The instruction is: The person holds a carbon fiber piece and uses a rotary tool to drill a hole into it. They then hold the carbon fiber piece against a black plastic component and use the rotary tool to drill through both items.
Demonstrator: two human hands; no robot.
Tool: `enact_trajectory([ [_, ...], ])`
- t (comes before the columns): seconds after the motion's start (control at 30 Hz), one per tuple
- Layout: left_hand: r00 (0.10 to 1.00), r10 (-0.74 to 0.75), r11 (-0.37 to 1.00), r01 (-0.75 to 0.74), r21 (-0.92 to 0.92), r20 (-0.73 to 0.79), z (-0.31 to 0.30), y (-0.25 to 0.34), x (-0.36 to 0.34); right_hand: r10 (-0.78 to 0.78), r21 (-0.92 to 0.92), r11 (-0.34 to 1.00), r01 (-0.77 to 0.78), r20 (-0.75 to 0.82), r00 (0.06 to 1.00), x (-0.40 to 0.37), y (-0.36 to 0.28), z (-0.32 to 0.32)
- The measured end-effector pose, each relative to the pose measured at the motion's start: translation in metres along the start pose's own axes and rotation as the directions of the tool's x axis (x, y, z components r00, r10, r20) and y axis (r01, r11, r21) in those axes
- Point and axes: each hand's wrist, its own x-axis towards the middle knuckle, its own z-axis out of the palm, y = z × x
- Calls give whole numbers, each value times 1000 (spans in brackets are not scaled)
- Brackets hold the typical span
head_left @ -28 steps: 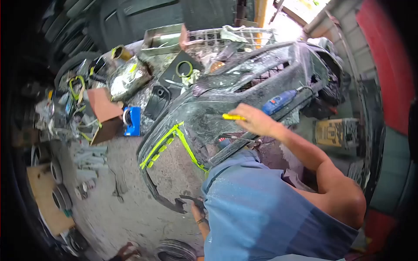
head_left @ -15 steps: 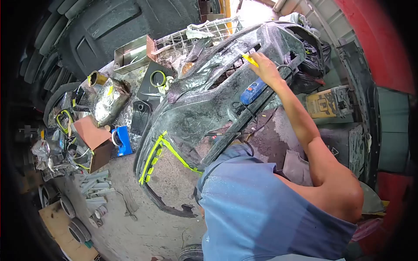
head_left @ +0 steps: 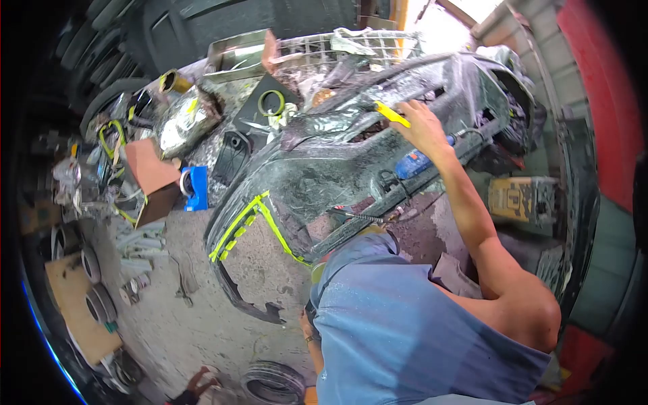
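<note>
In my right hand is a yellow-handled utility knife, with my fingers closed around its rear part. The hand is above the upper part of a dusty dark car bumper. Below my wrist, a blue power tool lies on the bumper. Bright yellow-green tape runs along the bumper's near corner edges. My left hand is low beside my shirt, close to the bumper's lower end; its fingers are mostly hidden, and any grip cannot be made out.
A cluttered bench holds a metal tray, a tape roll, a blue tape dispenser and a cardboard box. On the floor lie a tire-like ring and grey strips. Another person's hand shows at the bottom.
The view has shifted, so the bench and bumper sit farther right. My right hand still grips the knife, now a little lower in view. My left hand and another person's hand have come into sight.
</note>
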Motion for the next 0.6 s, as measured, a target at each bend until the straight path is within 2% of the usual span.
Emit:
enact_trajectory([
  [0.03,998,11,996,-17,-90,-69,39,-33,48,-1,7,1000,1,-17,1000,1,-1,-5],
  [0.07,986,21,979,-53,-197,-165,108,-48,132,19,87,996,-14,-63,998,1,-2,-11],
  [0.1,971,11,950,-84,-301,-238,180,-24,191,31,180,984,-13,-97,995,1,-8,-16],
  [0.17,947,-5,881,-148,-449,-321,274,18,243,43,424,905,-35,-10,999,-1,-37,-39],
  [0.23,930,-24,814,-194,-548,-366,329,34,258,18,525,851,-20,8,1000,-13,-65,-45],
  [0.3,923,-37,758,-225,-613,-383,364,36,264,-67,652,758,-1,78,995,-27,-76,-29],
  [0.43,920,-31,676,-269,-686,-391,382,21,265,-300,762,647,9,244,922,-52,-164,-7],
  [0.5,919,-27,640,-287,-713,-394,382,7,267,-471,785,617,56,311,825,-70,-217,5],
  [0.6,922,-13,596,-304,-743,-387,373,-19,272,-732,778,584,233,379,566,-113,-296,19],
])
